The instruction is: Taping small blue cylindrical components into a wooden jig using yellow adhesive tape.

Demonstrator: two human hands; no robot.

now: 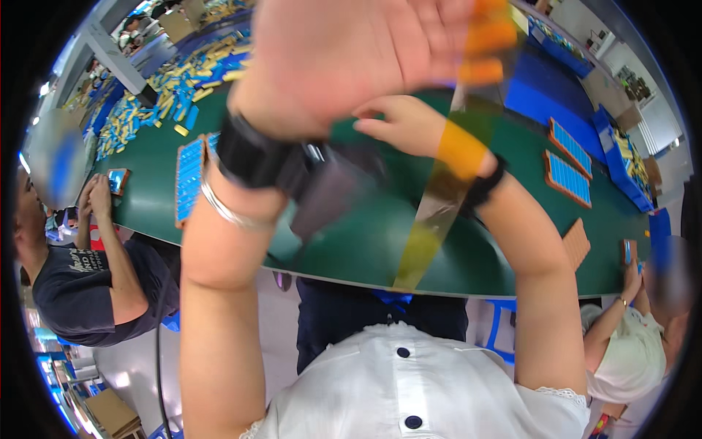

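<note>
My left hand [344, 62] is raised close to the camera, palm toward me, fingers stretched out and nothing in it. Round its wrist sits a black band [256, 155], with a silver bracelet [227, 208] further down the forearm. A blurred dark grey piece [333, 194] hangs beside the band. My right hand [409, 124] is just beyond the left wrist, thumb and forefinger curved with a small gap between them, holding nothing I can see. It wears a black wristband [488, 183]. A see-through yellow-orange strip [423, 245] crosses my left fingertips and right wrist; I cannot tell what it is.
The green table [351, 249] carries a heap of blue and yellow pieces [157, 102] at far left. Orange-framed trays with blue pieces [191, 179] stand left, others [568, 178] right. A blue bin [621, 161] is far right. People sit at left [88, 293] and right [629, 344].
</note>
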